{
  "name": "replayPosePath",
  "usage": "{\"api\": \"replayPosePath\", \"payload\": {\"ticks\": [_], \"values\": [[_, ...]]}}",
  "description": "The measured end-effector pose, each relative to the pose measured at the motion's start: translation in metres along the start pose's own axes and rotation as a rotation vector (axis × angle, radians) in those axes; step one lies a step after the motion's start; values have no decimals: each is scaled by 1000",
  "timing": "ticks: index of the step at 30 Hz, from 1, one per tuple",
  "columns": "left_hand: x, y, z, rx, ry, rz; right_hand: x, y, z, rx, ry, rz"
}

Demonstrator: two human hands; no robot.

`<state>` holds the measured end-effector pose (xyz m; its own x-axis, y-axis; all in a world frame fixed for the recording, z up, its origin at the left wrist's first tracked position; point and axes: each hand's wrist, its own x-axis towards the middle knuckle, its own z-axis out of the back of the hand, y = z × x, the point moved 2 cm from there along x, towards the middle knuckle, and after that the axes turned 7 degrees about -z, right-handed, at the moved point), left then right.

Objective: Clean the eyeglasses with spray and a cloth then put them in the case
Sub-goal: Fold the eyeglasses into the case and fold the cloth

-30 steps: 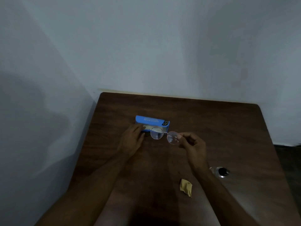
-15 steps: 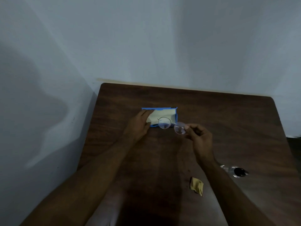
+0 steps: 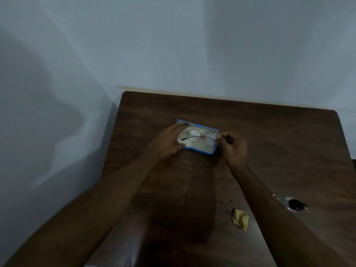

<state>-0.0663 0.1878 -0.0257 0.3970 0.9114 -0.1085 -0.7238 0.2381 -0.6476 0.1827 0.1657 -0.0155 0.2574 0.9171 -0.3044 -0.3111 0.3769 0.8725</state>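
Note:
A blue eyeglass case (image 3: 200, 150) with a pale lining lies open near the middle of the brown table (image 3: 269, 135). The round wire-framed eyeglasses (image 3: 201, 136) sit folded over the case's open interior. My right hand (image 3: 232, 146) pinches the right end of the frame. My left hand (image 3: 167, 142) grips the left end of the case, fingers on its far rim and thumb on the near edge. A crumpled yellow cloth (image 3: 240, 219) lies on the table near my right forearm. The spray bottle (image 3: 293, 204) lies on its side at the right, black cap showing.
The table stands in a corner, with a pale wall (image 3: 173, 45) behind it and another on the left. Its right edge (image 3: 344, 143) shows at the frame's side. The room is dim.
The case went from closed to open under my left hand. My right hand carried the eyeglasses left, from beside the case to over its open interior.

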Motion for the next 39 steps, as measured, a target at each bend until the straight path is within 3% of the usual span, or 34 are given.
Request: {"api": "replayPosePath", "payload": {"ticks": [11, 16, 25, 39], "values": [[-12, -3, -10, 64, -107, -50, -6, -1, -25, -250, -44, 17], [-16, -3, -18, 141, -144, -95, -2, -3, -35, -463, -72, 193], [-18, 6, -26, 262, -218, -159, -9, -9, -44, -772, -132, 258], [-21, 6, -33, 247, -207, -107, -11, -6, -43, -841, -27, 231]]}}
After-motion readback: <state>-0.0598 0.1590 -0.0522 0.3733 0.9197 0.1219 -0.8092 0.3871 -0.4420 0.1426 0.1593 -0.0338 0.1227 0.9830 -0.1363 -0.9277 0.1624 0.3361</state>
